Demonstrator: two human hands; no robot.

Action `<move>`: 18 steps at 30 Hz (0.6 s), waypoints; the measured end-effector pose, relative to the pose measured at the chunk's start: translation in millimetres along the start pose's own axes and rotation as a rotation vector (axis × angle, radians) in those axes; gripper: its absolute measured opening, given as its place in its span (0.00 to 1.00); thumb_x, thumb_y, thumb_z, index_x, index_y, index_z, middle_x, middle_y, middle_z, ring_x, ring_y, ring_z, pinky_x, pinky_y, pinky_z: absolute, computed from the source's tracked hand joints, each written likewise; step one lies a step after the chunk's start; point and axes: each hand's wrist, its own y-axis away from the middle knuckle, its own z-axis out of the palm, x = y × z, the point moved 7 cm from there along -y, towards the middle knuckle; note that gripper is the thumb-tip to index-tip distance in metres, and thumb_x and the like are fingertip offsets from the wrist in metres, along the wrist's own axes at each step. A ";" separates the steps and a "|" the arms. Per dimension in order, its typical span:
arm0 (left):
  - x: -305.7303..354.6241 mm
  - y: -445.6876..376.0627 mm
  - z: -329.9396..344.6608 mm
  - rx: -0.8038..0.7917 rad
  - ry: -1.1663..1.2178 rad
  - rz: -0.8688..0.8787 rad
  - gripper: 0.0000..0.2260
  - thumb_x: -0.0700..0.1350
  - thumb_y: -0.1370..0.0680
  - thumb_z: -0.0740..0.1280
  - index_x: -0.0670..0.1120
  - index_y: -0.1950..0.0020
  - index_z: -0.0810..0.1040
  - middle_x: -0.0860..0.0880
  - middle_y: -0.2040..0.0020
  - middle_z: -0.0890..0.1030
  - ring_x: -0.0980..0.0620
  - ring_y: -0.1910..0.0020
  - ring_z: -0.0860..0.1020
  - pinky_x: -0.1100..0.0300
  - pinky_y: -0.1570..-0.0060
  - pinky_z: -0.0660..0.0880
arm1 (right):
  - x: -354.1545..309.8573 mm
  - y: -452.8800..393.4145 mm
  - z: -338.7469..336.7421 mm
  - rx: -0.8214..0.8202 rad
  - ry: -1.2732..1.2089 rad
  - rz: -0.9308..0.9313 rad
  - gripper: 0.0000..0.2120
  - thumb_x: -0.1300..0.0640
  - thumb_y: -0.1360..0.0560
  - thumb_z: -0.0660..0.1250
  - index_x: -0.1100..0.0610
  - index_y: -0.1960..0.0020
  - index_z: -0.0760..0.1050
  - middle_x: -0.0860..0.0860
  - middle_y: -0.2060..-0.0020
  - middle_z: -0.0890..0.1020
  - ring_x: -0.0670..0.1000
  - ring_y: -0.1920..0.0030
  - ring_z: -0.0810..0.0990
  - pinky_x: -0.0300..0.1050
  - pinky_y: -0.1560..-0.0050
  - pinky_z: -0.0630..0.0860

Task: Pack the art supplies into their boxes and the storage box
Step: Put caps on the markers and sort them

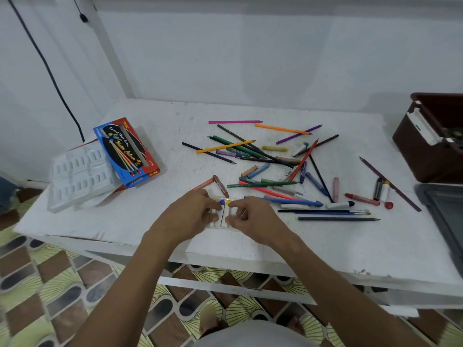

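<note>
At the near edge of the white, rough-painted counter [140,221], the left hand [190,216] and the right hand [253,219] meet over a small clear plastic tray [223,219], its fingers curled and pinching at the tray's white paint tubes; blue and yellow caps [224,202] show between the hands. Behind them lies a loose scatter of coloured pencils [253,149], stubby crayons, capped tubes and a thin paintbrush [325,211], crossing one another. To the left, a flat red-and-blue cardboard water colour box [125,152] leans on a white moulded plastic insert [77,176] with rows of rectangular pockets. At the right edge stands a dark brown plastic storage box [431,146] with a white latch; what lies inside it cannot be made out. A grey lid [443,209] lies in front of it.
</note>
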 end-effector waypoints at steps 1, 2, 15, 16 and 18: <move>-0.2 -0.5 -1.3 -0.010 0.006 -0.004 0.14 0.47 0.24 0.69 0.51 0.38 0.80 0.52 0.50 0.76 0.54 0.56 0.73 0.61 0.53 0.73 | -0.2 0.2 -0.4 0.000 -0.004 -0.002 0.19 0.51 0.27 0.70 0.52 0.36 0.76 0.52 0.56 0.79 0.47 0.61 0.75 0.30 0.65 0.68; -0.1 -1.1 -2.9 -0.014 0.006 -0.009 0.14 0.47 0.24 0.70 0.51 0.39 0.80 0.52 0.52 0.75 0.54 0.56 0.72 0.61 0.53 0.72 | -0.3 0.5 -0.4 0.001 -0.008 -0.004 0.19 0.51 0.27 0.71 0.52 0.36 0.76 0.51 0.56 0.78 0.46 0.61 0.75 0.30 0.65 0.68; -0.4 -6.2 -1.0 -0.043 0.007 -0.040 0.16 0.47 0.26 0.72 0.55 0.39 0.79 0.50 0.40 0.73 0.50 0.44 0.72 0.58 0.44 0.72 | -0.5 0.3 7.3 -0.002 0.066 -0.024 0.22 0.51 0.25 0.68 0.52 0.33 0.72 0.52 0.47 0.74 0.46 0.56 0.73 0.37 0.53 0.70; -0.9 -5.4 -1.4 -0.031 0.020 -0.042 0.17 0.48 0.26 0.72 0.55 0.38 0.79 0.51 0.40 0.74 0.50 0.44 0.72 0.59 0.44 0.72 | -1.4 0.7 7.6 0.002 0.081 -0.035 0.22 0.51 0.25 0.68 0.52 0.32 0.72 0.53 0.47 0.74 0.46 0.55 0.72 0.38 0.51 0.70; -1.5 -4.2 -1.2 -0.012 0.044 -0.039 0.19 0.48 0.26 0.72 0.54 0.36 0.77 0.52 0.40 0.75 0.50 0.43 0.72 0.59 0.44 0.71 | -3.6 1.8 6.5 0.003 0.111 -0.051 0.22 0.50 0.24 0.66 0.53 0.31 0.70 0.53 0.46 0.73 0.48 0.51 0.72 0.38 0.50 0.69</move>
